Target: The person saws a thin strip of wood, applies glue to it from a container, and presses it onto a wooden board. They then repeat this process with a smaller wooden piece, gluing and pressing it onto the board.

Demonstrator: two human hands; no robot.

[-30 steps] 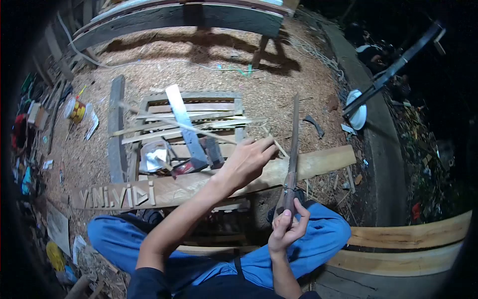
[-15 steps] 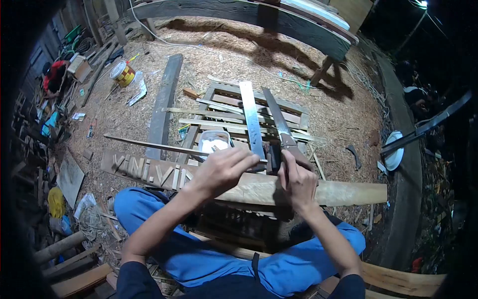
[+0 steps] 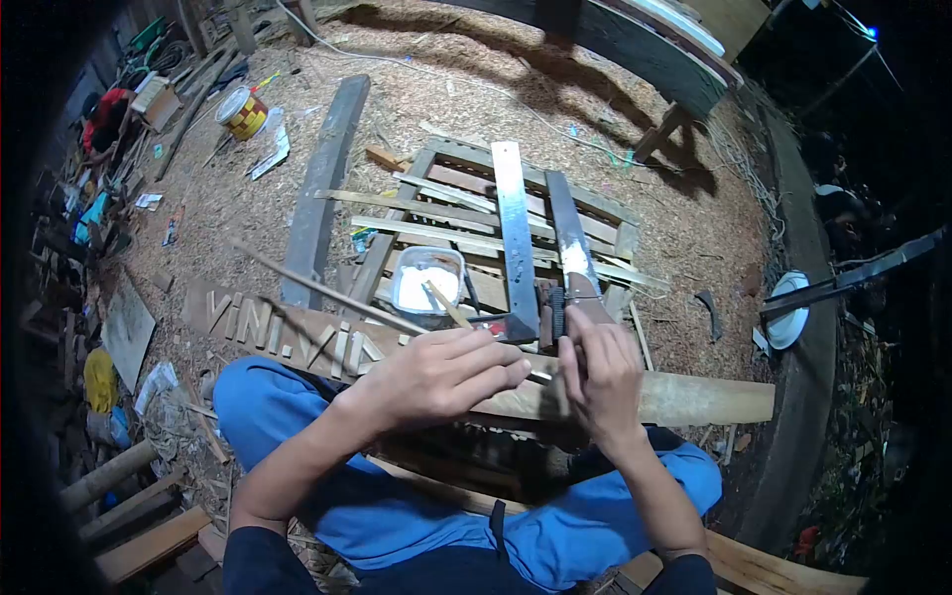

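Observation:
My left hand (image 3: 441, 375) is closed around a long thin wooden strip (image 3: 327, 290), which slants up to the left and pokes out past my fingers. My right hand (image 3: 603, 369) has curled fingers beside a dark ribbed object (image 3: 557, 311); what lies between them is hidden. Both hands are over a long wooden plank (image 3: 704, 399), on whose left part short wood pieces (image 3: 250, 322) form letters. Just beyond the hands are a metal try square (image 3: 513, 223), a handsaw (image 3: 572, 238) and a plastic tub (image 3: 427, 281) of white stuff with a stick in it.
A slatted wooden frame (image 3: 456, 203) with loose strips lies ahead on sawdust-covered ground. A dark beam (image 3: 325, 188) is to its left, near a painted bucket (image 3: 242, 113). A bench (image 3: 645, 55) stands at the back. Another person (image 3: 102, 124) crouches far left.
The view has shifted slightly. My left hand and the strip have come lower and nearer to me, uncovering more of the tub and its stick. My right hand has dropped a little below the dark object.

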